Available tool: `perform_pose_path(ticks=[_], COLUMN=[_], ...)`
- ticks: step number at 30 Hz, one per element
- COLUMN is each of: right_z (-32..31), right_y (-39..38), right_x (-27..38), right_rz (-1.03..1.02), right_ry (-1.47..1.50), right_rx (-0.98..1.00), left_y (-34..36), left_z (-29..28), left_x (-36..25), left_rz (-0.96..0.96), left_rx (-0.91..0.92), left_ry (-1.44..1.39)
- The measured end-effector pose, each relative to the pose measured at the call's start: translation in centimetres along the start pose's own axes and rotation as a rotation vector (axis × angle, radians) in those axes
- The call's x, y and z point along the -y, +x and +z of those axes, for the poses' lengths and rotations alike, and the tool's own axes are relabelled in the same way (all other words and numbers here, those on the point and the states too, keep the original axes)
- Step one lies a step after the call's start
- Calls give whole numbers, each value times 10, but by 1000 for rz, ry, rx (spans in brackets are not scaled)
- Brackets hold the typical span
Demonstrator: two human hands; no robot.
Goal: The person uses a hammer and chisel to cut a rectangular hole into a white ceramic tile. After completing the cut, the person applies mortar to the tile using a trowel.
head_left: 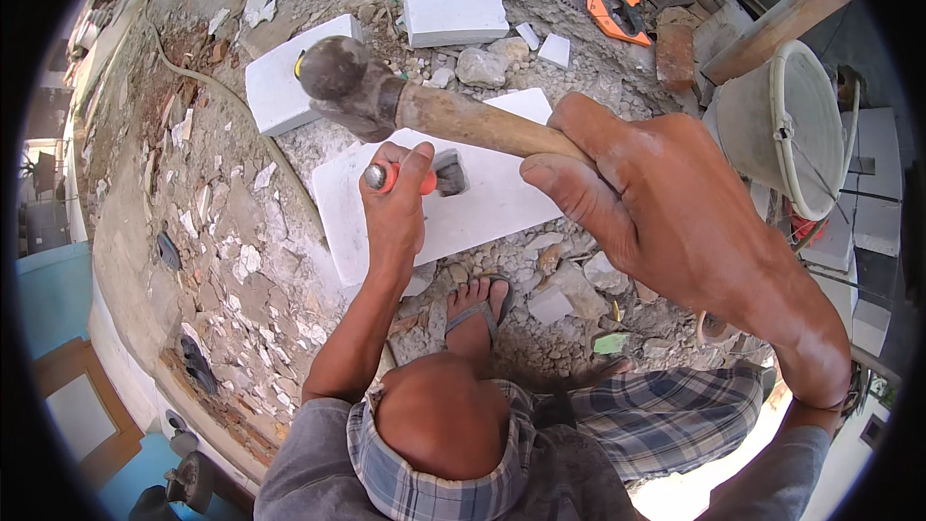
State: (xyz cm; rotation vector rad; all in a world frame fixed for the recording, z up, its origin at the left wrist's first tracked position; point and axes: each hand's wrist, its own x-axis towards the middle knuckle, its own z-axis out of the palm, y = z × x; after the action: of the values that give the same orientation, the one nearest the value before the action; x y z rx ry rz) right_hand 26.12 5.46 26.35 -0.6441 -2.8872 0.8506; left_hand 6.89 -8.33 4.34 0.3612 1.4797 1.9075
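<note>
The hammer [458, 119] is gripped by the right hand [656, 198], its fingers wrapped around the wooden handle and the thumb laid along it; the metal head is held raised toward 11 o'clock from the middle of the near block [492, 217], apart from the metal cap of the red tool [428, 181]; that tool is gripped by the left hand [395, 212], closed around its handle over the left half of the near block, with the cap toward 9 o'clock; the tip is hidden, so whether the block is touched by it cannot be told.

The near block, white and flat, is set on rubble [579, 289] in front of the person; a dark, square-edged recess [449, 175] is seen in it, just beside the red tool, though its depth cannot be told.

From the near block, a second white block [275, 92] is found at 10 o'clock, partly covered by the hammer head; a third block [455, 14] is seen at 12 o'clock, an orange-handled saw [596, 8] at 1, a brick [674, 58] at 2, and a pale bucket [752, 125], tilted, near 3; a sandalled foot [470, 336] is planted at 6 o'clock; the ground at 9 is strewn with white chips.
</note>
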Motion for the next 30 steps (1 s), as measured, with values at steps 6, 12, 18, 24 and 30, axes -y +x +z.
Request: perform_pose_path(ticks=[6,12,18,24,30], right_z=[11,1,35,144,215], right_y=[21,4,-36,-36,-30], right_x=[-1,-47,-138,-223,-218], right_rz=[-59,209,601,779,770], right_ry=[1,-13,-198,-247,428], right_rx=[79,172,42,14,-116], left_y=[1,3,46,56,13], left_z=[17,10,-78,-221,-249], left_x=[15,21,-92,-94,-19], left_rz=[-96,-151,-94,-137,-703], left_rx=[13,59,-104,-450,-325], left_ry=[46,219,-163,595,579])
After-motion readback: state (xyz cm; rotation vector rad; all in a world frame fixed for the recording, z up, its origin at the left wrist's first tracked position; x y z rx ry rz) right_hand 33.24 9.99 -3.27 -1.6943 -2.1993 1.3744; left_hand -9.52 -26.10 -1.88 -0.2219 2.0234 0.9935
